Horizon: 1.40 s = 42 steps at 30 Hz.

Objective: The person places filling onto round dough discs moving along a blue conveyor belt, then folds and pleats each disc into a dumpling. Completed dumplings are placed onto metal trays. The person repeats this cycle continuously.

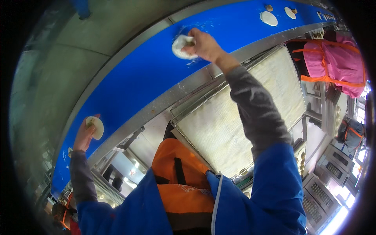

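Over the blue conveyor belt [137, 74] both my arms are stretched out, wide apart. At the left, my left hand [82, 136] grips a flat white dough round [97, 128] by its near side, with a small greenish-brown lump of filling beside the fingers. My right hand [207, 46] is farther along the belt, its fingers closed on the edge of another dough round [179, 47]. A brown lump of filling shows on that round, partly hidden by my fingers. White flour smears surround it on the belt.
Below the belt's metal edge lies a large cloth-covered tray [239, 121] on a wire rack. More dough rounds [268, 18] with brown lumps beside them lie at the far right of the belt. A person in pink clothing [333, 62] stands at the right, near racks of trays [319, 199].
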### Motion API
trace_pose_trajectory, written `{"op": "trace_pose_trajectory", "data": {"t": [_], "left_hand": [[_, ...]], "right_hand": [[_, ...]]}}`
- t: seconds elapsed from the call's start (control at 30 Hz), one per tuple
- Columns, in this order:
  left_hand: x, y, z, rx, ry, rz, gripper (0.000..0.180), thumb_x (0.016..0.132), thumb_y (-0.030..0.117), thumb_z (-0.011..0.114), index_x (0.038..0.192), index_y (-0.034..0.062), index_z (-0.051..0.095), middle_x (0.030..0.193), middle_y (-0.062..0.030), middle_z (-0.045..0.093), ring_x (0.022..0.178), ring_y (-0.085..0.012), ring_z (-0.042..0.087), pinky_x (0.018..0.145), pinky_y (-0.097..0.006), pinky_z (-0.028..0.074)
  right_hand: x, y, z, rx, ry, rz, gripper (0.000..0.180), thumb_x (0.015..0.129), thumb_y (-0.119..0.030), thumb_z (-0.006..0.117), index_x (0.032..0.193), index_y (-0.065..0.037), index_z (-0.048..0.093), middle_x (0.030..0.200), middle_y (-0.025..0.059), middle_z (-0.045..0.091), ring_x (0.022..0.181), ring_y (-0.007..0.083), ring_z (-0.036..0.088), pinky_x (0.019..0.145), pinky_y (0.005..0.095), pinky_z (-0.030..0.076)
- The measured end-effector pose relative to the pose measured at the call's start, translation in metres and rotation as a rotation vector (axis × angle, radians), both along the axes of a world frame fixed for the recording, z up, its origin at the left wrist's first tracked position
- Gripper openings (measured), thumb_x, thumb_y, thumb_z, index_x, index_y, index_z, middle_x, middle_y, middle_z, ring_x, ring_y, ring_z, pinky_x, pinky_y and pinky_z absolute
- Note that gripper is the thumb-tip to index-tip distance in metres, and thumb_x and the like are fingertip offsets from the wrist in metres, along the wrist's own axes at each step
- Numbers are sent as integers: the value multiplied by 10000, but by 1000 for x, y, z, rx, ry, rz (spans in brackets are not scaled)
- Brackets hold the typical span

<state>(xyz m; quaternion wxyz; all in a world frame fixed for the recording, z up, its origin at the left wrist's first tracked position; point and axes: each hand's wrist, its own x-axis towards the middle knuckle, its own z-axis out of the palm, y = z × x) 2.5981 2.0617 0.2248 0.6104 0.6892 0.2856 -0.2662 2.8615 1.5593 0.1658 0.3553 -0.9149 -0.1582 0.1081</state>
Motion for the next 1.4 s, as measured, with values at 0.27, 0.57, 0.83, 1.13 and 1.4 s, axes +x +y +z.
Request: {"op": "trace_pose_trajectory", "data": {"t": [0.27,0.57,0.83,1.13,1.4], "left_hand": [[-23,-223,23,-722,-7,-87,518,960,84,553,1457,36,412,1343,-117,546,1238,-220,547,1056,-386,465],[21,-372,-5,-144,-319,-1104,487,947,94,597,1411,59,455,1205,-136,622,1095,-284,618,898,-385,497],[17,-378,8,352,-661,-1279,545,874,123,690,1377,51,492,1281,-162,508,1176,-336,520,986,-428,442],[196,-367,-25,402,-921,-445,445,899,167,680,1311,53,555,1293,-187,554,1176,-393,531,975,-448,452],[260,-340,-69,774,-1037,-704,421,903,121,649,1318,89,587,1290,-138,567,1145,-361,528,973,-440,448]], "right_hand": [[-244,-82,80,807,877,-58,598,832,-243,805,1326,-12,560,1164,103,664,1023,197,657,886,335,552],[-387,-90,61,718,844,-481,466,879,-190,759,1261,-5,566,1094,93,668,979,193,655,821,314,527],[-379,-71,69,-193,82,-215,499,783,-284,775,1194,-54,609,1080,136,621,1059,344,574,874,405,494],[-235,-150,66,170,92,-454,440,859,-57,714,1273,-80,567,1033,98,646,908,226,662,725,341,537],[44,-172,15,-459,-525,-271,498,888,-45,576,1372,-134,504,1416,137,491,1218,326,546,959,417,491]]}}
